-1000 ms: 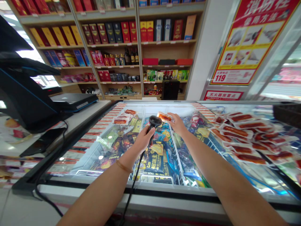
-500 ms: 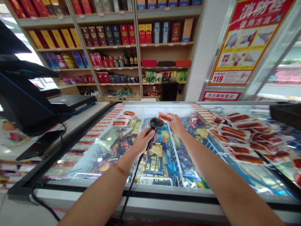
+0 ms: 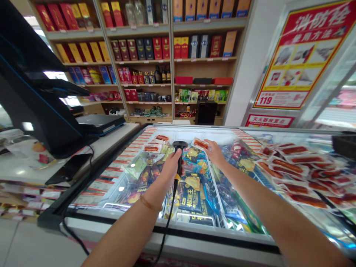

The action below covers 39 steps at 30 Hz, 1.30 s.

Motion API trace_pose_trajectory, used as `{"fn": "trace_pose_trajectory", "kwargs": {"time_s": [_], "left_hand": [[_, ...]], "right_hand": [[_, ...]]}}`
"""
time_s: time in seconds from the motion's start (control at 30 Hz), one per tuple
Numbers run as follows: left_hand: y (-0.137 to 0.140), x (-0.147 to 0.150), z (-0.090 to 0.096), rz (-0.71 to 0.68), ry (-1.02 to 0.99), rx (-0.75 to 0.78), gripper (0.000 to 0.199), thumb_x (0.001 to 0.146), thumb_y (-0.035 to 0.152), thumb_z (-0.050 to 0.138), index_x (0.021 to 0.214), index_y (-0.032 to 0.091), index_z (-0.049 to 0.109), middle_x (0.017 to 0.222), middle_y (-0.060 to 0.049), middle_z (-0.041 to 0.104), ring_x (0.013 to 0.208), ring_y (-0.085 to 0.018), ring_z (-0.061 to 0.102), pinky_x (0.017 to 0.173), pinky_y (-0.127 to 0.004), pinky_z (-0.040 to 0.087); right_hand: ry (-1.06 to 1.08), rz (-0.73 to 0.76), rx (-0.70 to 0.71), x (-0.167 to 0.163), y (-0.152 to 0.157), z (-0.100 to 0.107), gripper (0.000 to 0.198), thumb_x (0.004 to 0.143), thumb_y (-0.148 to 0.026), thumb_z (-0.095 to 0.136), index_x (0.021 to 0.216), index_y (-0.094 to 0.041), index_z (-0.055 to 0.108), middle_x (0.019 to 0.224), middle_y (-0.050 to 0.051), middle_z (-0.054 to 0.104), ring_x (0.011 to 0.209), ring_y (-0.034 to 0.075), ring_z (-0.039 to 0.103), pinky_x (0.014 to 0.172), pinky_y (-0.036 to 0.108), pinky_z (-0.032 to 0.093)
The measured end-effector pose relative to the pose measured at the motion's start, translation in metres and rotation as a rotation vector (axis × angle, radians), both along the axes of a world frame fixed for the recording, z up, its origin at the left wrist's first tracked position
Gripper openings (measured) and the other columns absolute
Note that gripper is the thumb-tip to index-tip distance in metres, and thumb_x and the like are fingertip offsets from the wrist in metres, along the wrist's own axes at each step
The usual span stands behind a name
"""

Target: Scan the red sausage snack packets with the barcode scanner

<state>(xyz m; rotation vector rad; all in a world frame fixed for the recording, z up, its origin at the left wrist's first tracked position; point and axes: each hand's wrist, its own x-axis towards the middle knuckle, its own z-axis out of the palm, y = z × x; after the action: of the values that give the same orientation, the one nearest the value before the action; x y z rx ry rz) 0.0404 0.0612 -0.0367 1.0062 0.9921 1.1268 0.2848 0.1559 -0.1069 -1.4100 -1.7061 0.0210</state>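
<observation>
My left hand (image 3: 172, 165) is wrapped round the handle of a black corded barcode scanner (image 3: 180, 145), held above the glass top of a chest freezer (image 3: 111, 185). To its right, my right hand (image 3: 214, 151) pinches the right end of a vacuum-packed sausage (image 3: 200, 144) in clear wrap. The scanner's head is just left of that pack, apart from it. Left of the scanner, a few similar sausage packs (image 3: 152, 147) lie on the glass. A large heap of sausage packs (image 3: 294, 167) spreads on the glass at the right.
Under the glass, wire baskets hold bagged frozen goods (image 3: 191, 196). A black weighing scale (image 3: 100, 122) and a dark phone-like slab (image 3: 68, 168) occupy the counter at left. The scanner's cable (image 3: 169, 218) hangs over the freezer's front edge. Shelves of boxed goods (image 3: 144, 48) stand behind.
The view has swung slightly left and up. The scanner's head has tilted, its top now seen more edge-on. My right hand still grips the sausage pack, which sits at a steeper slant.
</observation>
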Motion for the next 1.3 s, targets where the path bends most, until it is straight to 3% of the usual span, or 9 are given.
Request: {"fn": "trace_pose_trajectory", "kwargs": {"time_s": [0.17,0.4,0.5,0.63,0.73,0.87,1.1,1.23,1.3], "left_hand": [[0.008,-0.065,0.021,0.178,-0.053,-0.027,0.045,0.078,0.063,0.062,0.081,0.02,0.05,0.056,0.004,0.055,0.034,-0.009,0.046,0.034,-0.022,0.035],[-0.003,-0.147,0.012,0.316,0.043,0.024,0.046,0.076,0.064,0.063,0.084,0.021,0.05,0.058,0.004,0.056,0.033,-0.01,0.046,0.032,-0.022,0.034],[-0.008,-0.161,0.011,0.344,0.033,0.029,0.045,0.077,0.063,0.062,0.085,0.021,0.049,0.059,0.005,0.056,0.034,-0.01,0.046,0.031,-0.022,0.034],[-0.01,-0.16,0.014,0.35,-0.005,0.022,0.042,0.08,0.061,0.06,0.087,0.02,0.05,0.058,0.005,0.055,0.033,-0.01,0.046,0.031,-0.021,0.034],[-0.007,-0.144,0.013,0.309,-0.048,0.001,0.041,0.081,0.06,0.06,0.087,0.02,0.051,0.057,0.005,0.055,0.033,-0.01,0.046,0.032,-0.022,0.034],[-0.002,-0.103,0.008,0.225,-0.099,-0.008,0.043,0.081,0.061,0.06,0.084,0.019,0.052,0.056,0.004,0.055,0.033,-0.01,0.047,0.033,-0.022,0.034],[-0.004,-0.006,0.005,-0.03,-0.139,0.008,0.044,0.079,0.062,0.062,0.083,0.019,0.051,0.057,0.004,0.056,0.035,-0.01,0.049,0.035,-0.022,0.037],[-0.01,0.028,-0.006,-0.079,-0.144,0.055,0.048,0.076,0.064,0.065,0.081,0.019,0.05,0.057,0.004,0.056,0.035,-0.009,0.048,0.035,-0.022,0.036],[-0.011,0.032,-0.013,-0.073,-0.118,0.088,0.048,0.075,0.065,0.066,0.083,0.02,0.049,0.056,0.006,0.055,0.034,-0.008,0.047,0.034,-0.021,0.035]], "right_hand": [[-0.038,0.06,-0.064,-0.065,0.033,0.023,0.048,0.081,-0.018,0.056,0.129,-0.02,0.059,0.121,0.011,0.063,0.117,0.027,0.058,0.106,0.045,0.043],[-0.102,0.177,-0.12,-0.185,0.096,0.049,0.048,0.081,-0.016,0.061,0.129,-0.019,0.062,0.128,0.01,0.063,0.12,0.025,0.056,0.107,0.042,0.042],[-0.132,0.155,-0.162,-0.209,0.105,0.046,0.041,0.082,-0.017,0.063,0.122,-0.021,0.068,0.127,0.01,0.064,0.124,0.031,0.051,0.106,0.049,0.04],[-0.154,0.087,-0.176,-0.209,0.102,0.044,0.036,0.087,-0.02,0.059,0.121,-0.028,0.068,0.134,0.006,0.061,0.13,0.031,0.044,0.106,0.051,0.038],[-0.175,0.059,-0.163,-0.187,0.09,0.046,0.036,0.089,-0.022,0.058,0.123,-0.03,0.067,0.136,0.004,0.06,0.13,0.029,0.044,0.106,0.049,0.038],[-0.197,0.007,-0.145,-0.131,0.057,0.045,0.034,0.09,-0.023,0.058,0.122,-0.028,0.067,0.136,0.004,0.06,0.13,0.028,0.045,0.107,0.047,0.038],[-0.375,-0.15,-0.206,0.024,-0.026,0.037,0.034,0.088,-0.024,0.057,0.119,-0.025,0.07,0.128,0.006,0.066,0.122,0.028,0.054,0.105,0.045,0.041],[-0.539,-0.254,-0.386,0.121,-0.07,0.052,0.032,0.088,-0.025,0.056,0.116,-0.025,0.071,0.118,0.006,0.071,0.112,0.024,0.062,0.099,0.036,0.046],[-0.669,-0.33,-0.494,0.159,-0.091,0.063,0.032,0.087,-0.029,0.057,0.115,-0.025,0.072,0.121,0.008,0.07,0.113,0.028,0.062,0.096,0.04,0.047]]}}
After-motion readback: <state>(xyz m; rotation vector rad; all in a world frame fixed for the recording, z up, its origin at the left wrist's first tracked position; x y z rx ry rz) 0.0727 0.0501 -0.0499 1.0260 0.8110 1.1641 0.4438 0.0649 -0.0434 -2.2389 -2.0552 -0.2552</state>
